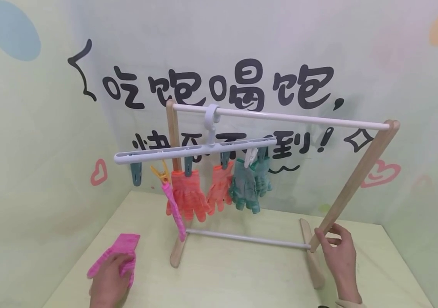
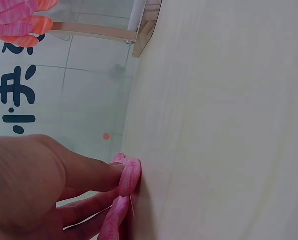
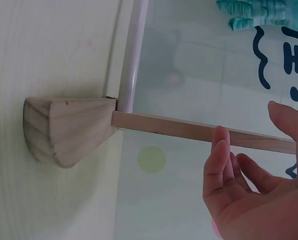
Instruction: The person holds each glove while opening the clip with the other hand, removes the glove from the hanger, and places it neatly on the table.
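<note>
My left hand (image 1: pixel 111 280) pinches a pink glove (image 1: pixel 126 244) low over the tabletop at the left. In the left wrist view the thumb lies against the glove's curled pink fingers (image 2: pixel 130 177). My right hand (image 1: pixel 338 252) is at the lower part of the rack's right wooden post (image 1: pixel 351 192), fingers loosely bent; the right wrist view shows thumb and fingers apart. Whether they touch the post, I cannot tell. From a pale hanger (image 1: pixel 157 152) hang another pink glove (image 1: pixel 174 209), an orange glove (image 1: pixel 189 194), a second orange glove (image 1: pixel 220 186) and green gloves (image 1: pixel 245 186).
A white top rod (image 1: pixel 299 118) carries the hanger's hook (image 1: pixel 211 117). One teal clothes peg (image 1: pixel 136 173) at the hanger's left end holds no glove. The rack's wooden feet (image 1: pixel 178 253) stand on the pale table (image 1: pixel 242 278). Printed walls enclose the back and sides.
</note>
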### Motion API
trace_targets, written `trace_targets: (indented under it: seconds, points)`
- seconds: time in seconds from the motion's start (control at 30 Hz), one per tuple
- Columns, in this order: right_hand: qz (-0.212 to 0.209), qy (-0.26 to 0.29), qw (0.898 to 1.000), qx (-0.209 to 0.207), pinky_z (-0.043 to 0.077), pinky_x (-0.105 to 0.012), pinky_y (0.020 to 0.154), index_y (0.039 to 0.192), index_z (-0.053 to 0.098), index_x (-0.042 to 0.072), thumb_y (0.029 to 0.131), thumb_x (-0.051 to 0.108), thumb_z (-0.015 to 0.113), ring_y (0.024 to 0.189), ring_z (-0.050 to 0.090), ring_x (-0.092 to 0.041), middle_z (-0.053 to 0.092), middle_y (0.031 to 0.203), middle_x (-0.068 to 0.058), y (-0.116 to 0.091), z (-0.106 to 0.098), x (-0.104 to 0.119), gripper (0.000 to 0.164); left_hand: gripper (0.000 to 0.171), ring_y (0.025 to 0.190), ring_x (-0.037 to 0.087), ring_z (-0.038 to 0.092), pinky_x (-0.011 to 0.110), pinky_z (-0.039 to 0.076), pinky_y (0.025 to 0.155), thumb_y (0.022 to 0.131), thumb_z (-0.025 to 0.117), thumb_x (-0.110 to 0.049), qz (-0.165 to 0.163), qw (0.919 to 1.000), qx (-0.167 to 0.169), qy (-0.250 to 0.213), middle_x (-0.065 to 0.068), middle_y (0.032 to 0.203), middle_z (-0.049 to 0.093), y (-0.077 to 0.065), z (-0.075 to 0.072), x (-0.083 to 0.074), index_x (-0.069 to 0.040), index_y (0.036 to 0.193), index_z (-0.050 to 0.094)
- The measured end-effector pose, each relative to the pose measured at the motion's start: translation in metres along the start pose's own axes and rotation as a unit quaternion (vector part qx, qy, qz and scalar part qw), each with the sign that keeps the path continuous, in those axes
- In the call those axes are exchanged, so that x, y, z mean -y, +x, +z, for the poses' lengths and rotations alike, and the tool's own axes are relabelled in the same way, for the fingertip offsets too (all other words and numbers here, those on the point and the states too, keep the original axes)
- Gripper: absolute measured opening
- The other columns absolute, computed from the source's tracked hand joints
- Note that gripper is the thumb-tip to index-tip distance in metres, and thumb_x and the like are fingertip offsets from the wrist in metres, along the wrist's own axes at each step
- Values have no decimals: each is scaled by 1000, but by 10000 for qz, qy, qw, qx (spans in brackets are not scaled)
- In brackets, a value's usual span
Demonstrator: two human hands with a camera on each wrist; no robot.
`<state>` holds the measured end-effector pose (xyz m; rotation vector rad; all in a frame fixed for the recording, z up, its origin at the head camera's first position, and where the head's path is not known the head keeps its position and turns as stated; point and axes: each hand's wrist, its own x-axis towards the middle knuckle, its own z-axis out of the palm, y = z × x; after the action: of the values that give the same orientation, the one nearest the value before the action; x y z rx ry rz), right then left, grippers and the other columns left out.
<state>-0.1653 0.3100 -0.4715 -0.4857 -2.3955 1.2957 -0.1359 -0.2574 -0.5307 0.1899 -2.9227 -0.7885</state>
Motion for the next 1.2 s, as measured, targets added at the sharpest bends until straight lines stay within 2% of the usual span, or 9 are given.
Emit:
trace_targets:
  seconds: [0.17,0.33,0.53,0.77,0.93,1.2]
  points:
    - [11,-153,9999,49,47,-16,64,151,48,2,105,41,61,80,46,18,56,141,-19,-1,3,-3,61,40,132,54,52,72,45,103,94,67,-6,-35,10000,20,30,29,144,56,1,2,0,-5,134,66]
    - [-60,-216,9997,-29,49,-17,64,146,55,5,109,40,51,76,53,15,71,120,-22,2,5,-7,51,41,134,55,50,73,44,105,94,66,-6,-142,9998,128,18,29,146,55,2,2,-2,-5,136,65]
    - [-35,-168,9998,-47,48,-16,66,142,61,9,108,40,56,71,62,8,78,91,-13,6,4,-13,47,42,135,55,49,73,42,106,94,65,-4,-141,9997,179,-13,31,146,54,2,-1,-4,-4,136,64]
    - [23,-81,9999,78,43,-13,71,143,62,9,106,43,57,71,63,10,79,91,-13,10,6,-15,50,44,133,56,50,73,44,105,92,68,-6,-133,9998,135,24,31,144,54,1,-2,-3,-3,136,64]
    - [118,-133,9998,97,42,-15,74,144,61,11,106,45,56,71,61,11,79,89,-10,11,6,-15,51,44,133,55,51,72,43,107,93,68,-8,-130,9998,142,4,32,143,56,2,-1,-2,-2,137,63]
    - [105,-124,9998,125,42,-14,72,143,62,10,106,43,57,70,61,11,79,90,-13,10,5,-17,50,45,130,56,53,70,44,106,91,70,-10,-53,10000,80,-13,32,140,58,1,1,-1,0,135,63]
